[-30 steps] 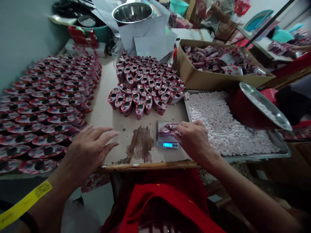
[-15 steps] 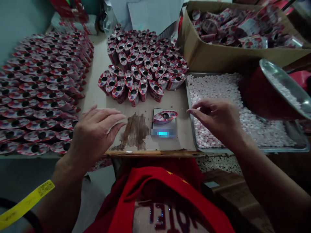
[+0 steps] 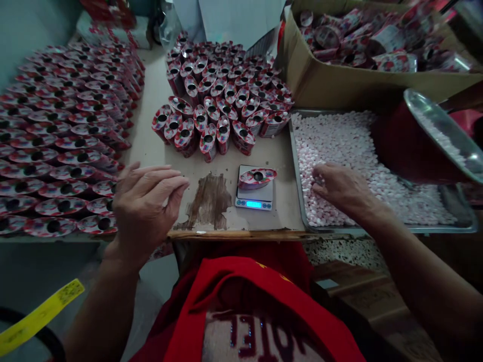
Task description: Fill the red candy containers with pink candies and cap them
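On a small digital scale (image 3: pixel 254 202) with a lit blue display stands one oval-topped container (image 3: pixel 258 177), printed red and white, with a dark round hole in its top. To the left of the scale hovers my left hand (image 3: pixel 145 203), thumb and fingertips pinched together with nothing visible in them. My right hand (image 3: pixel 339 188) is in the metal tray (image 3: pixel 299 193), its fingers closed among small white pellets (image 3: pixel 335 136). Whatever lies between those fingertips is too small to make out.
Similar containers (image 3: pixel 211 118) stand grouped behind the scale, and tight rows (image 3: pixel 60 186) of them fill the left side. A cardboard box (image 3: pixel 339 88) of loose containers sits back right. A tilted red bowl (image 3: pixel 400 146) with a metal inside rests over the tray.
My right hand has moved right and down into the pellets, and its fingers have closed. The left hand has drawn slightly left, thumb and fingertips now together. The container stays on the scale.
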Demonstrator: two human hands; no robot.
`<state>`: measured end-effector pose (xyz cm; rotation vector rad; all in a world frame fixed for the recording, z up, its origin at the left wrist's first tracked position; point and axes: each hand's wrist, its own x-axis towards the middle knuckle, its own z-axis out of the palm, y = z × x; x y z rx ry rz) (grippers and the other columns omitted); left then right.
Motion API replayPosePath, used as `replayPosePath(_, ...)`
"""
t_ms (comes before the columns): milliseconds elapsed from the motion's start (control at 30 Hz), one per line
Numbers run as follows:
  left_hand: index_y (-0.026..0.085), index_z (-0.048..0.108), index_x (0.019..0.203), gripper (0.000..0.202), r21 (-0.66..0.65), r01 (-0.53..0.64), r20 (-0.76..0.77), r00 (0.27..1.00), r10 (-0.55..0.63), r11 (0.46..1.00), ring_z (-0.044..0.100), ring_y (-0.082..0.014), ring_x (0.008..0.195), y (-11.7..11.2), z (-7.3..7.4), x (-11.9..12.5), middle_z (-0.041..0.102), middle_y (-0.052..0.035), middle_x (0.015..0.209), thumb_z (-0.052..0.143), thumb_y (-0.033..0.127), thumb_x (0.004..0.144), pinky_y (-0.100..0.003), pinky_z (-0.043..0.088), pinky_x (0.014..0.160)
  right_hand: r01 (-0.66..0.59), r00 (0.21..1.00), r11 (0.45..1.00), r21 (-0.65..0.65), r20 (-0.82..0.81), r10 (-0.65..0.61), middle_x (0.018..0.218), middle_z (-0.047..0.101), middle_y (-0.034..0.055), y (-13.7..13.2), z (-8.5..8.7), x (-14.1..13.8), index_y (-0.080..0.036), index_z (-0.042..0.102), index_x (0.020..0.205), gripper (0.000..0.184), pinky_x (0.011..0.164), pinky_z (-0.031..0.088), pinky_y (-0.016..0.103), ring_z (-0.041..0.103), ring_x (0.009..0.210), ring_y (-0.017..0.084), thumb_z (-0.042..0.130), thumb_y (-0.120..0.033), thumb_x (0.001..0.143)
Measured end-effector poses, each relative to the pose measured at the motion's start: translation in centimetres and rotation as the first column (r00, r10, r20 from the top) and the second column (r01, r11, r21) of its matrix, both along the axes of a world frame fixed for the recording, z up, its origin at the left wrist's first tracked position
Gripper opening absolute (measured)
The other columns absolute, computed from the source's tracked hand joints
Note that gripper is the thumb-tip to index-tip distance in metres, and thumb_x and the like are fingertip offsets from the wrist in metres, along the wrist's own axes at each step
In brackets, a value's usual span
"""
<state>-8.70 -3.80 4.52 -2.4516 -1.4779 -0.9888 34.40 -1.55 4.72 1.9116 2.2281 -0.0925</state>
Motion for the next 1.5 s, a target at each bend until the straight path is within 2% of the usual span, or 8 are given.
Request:
replayPosePath(200, 0.026, 0.077, 0.111, 0.015, -0.145, 0.078, 0.100, 0.993, -0.064, 0.986, 0.075, -0.0273, 0.110, 0.6, -1.8, 4.5, 0.081, -0.0048, 0.112, 0.073, 0.023, 0.097, -0.050, 0.053, 0.112, 0.249, 0.956, 0.969, -0.002, -0.161, -0.246, 0.087, 0.079, 0.0084, 0.3, 1.2, 0.9, -0.020, 0.082, 0.099, 0.016, 0.069, 0.043, 0.035, 0.070, 0.077, 0.027, 0.074, -0.024, 0.085)
replayPosePath(400, 0.022, 0.077, 0.116, 0.019, -0.306, 0.155, 0.184, 0.978, -0.101, 0.939, 0.074, -0.0275, 0.107, 0.6, -3.7, 7.2, 0.080, -0.0075, 0.111, 0.072, 0.023, 0.097, -0.046, 0.058, 0.103, 0.283, 0.945, 0.955, 0.088, -0.194, -0.262, 0.096, 0.082, 0.0152, 0.7, 1.0, 0.8, -0.019, 0.085, 0.104, 0.025, 0.080, 0.052, 0.043, 0.077, 0.094, 0.038, 0.066, -0.025, 0.088)
replayPosePath(600, 0.024, 0.078, 0.114, 0.021, -0.412, 0.150, 0.241, 0.969, -0.051, 0.899, 0.074, -0.0262, 0.108, 0.8, -4.3, 6.7, 0.080, -0.0072, 0.112, 0.068, 0.022, 0.097, -0.043, 0.059, 0.103, 0.327, 0.817, 0.942, 0.076, -0.523, -0.241, 0.077, 0.076, 0.0055, 1.1, 2.0, -1.3, -0.023, 0.084, 0.096, 0.020, 0.068, 0.051, 0.037, 0.073, 0.076, 0.027, 0.069, -0.026, 0.084)
replayPosePath(767, 0.026, 0.079, 0.113, 0.021, -0.464, 0.155, 0.306, 0.952, -0.007, 0.872, 0.074, -0.0244, 0.108, 1.1, -4.4, 6.2, 0.080, -0.0061, 0.113, 0.067, 0.025, 0.097, -0.040, 0.059, 0.102, 0.129, 0.538, 0.986, -0.104, -0.828, -0.157, 0.069, 0.070, 0.0015, 1.6, 3.6, -7.3, -0.019, 0.084, 0.094, 0.019, 0.056, 0.044, 0.028, 0.063, 0.061, 0.016, 0.075, -0.033, 0.086)
replayPosePath(1033, 0.025, 0.078, 0.109, 0.014, -0.419, 0.170, 0.363, 0.932, -0.007, 0.892, 0.074, -0.0228, 0.106, 1.2, -5.2, 4.7, 0.080, -0.0050, 0.111, 0.070, 0.025, 0.097, -0.038, 0.059, 0.098, -0.034, 0.544, 0.977, -0.213, -0.824, -0.160, 0.064, 0.071, 0.0009, 3.2, 3.3, -11.5, -0.017, 0.084, 0.089, 0.016, 0.055, 0.046, 0.025, 0.065, 0.056, 0.014, 0.071, -0.027, 0.089)
replayPosePath(1167, 0.024, 0.078, 0.110, 0.015, -0.407, 0.200, 0.396, 0.918, -0.026, 0.891, 0.075, -0.0222, 0.104, 1.2, -5.5, 4.3, 0.080, -0.0052, 0.111, 0.071, 0.025, 0.098, -0.038, 0.059, 0.098, 0.035, 0.364, 0.941, -0.337, -0.873, -0.326, 0.063, 0.071, 0.0018, 3.4, 3.3, -10.9, -0.017, 0.083, 0.085, 0.020, 0.052, 0.049, 0.025, 0.062, 0.053, 0.013, 0.083, -0.036, 0.081)
replayPosePath(1300, 0.024, 0.078, 0.110, 0.014, -0.394, 0.213, 0.403, 0.914, -0.041, 0.894, 0.075, -0.0220, 0.103, 1.2, -5.1, 4.2, 0.080, -0.0047, 0.110, 0.071, 0.025, 0.098, -0.038, 0.059, 0.097, 0.217, 0.069, 0.879, -0.425, -0.891, -0.449, 0.075, 0.075, 0.0039, 3.6, 3.6, -8.2, -0.019, 0.082, 0.091, 0.030, 0.057, 0.056, 0.025, 0.065, 0.062, 0.013, 0.094, -0.039, 0.072)
replayPosePath(1500, 0.025, 0.077, 0.111, 0.015, -0.385, 0.173, 0.344, 0.938, -0.033, 0.907, 0.075, -0.0226, 0.104, 1.4, -4.2, 4.4, 0.079, -0.0042, 0.110, 0.071, 0.024, 0.097, -0.038, 0.060, 0.099, 0.334, -0.240, 0.715, -0.614, -0.789, -0.566, 0.086, 0.068, 0.0016, 3.0, 2.1, -0.9, -0.022, 0.074, 0.091, 0.017, 0.055, 0.052, 0.017, 0.060, 0.067, 0.009, 0.082, -0.016, 0.077)
